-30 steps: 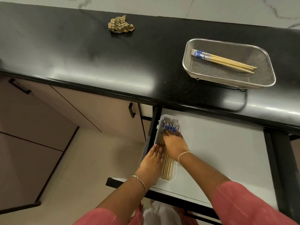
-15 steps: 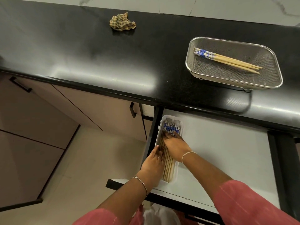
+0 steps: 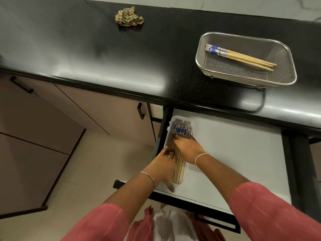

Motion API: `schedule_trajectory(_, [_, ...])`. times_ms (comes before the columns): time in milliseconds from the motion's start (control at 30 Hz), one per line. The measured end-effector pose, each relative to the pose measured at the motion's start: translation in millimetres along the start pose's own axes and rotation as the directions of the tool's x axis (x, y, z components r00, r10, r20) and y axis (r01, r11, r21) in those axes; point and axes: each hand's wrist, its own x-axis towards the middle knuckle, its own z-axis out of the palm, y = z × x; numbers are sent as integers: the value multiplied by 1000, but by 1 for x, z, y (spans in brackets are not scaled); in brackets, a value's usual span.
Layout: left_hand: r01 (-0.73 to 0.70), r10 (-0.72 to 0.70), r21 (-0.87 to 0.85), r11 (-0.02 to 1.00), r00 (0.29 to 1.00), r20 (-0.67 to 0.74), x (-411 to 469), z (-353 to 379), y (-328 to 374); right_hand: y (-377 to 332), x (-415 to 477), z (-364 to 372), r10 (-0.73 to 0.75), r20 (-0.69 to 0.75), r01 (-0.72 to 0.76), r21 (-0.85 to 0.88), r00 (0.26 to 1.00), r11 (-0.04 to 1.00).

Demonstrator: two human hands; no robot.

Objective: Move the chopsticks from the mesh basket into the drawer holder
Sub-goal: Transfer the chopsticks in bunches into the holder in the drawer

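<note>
Both hands lie flat and released on the chopsticks [image 3: 178,162] in the holder [image 3: 188,173] — left hand [image 3: 165,164] beside right hand [image 3: 186,147], likely leveling the stack. Three chopsticks [image 3: 241,57] wait in the basket [image 3: 284,80] on the bench [image 3: 86,49].

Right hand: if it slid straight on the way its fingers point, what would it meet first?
The right hand lies on the chopsticks in the white holder, fingers pointing up-left toward the blue-patterned ends. Going on, it would probably pass over those ends and meet the holder's far-left wall; depth is unclear.
</note>
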Motion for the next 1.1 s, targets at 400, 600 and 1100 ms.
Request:
schedule_trajectory(400, [48, -211, -664, 747, 963, -168, -17, -81, -11, 14, -42, -36, 97, -226, -72, 119, 969, 990])
schedule_trajectory(600, [-73, -345, -769, 635, 864, -367, -15, -130, -7, 34, -71, -79, 268, -378, -167, 278, 886, 946])
schedule_trajectory(1100, [-216, -365, -595, 774, 616, -698, 30, -252, -2, 128, -98, -189, 379, -660, -305, 231, 649, 924])
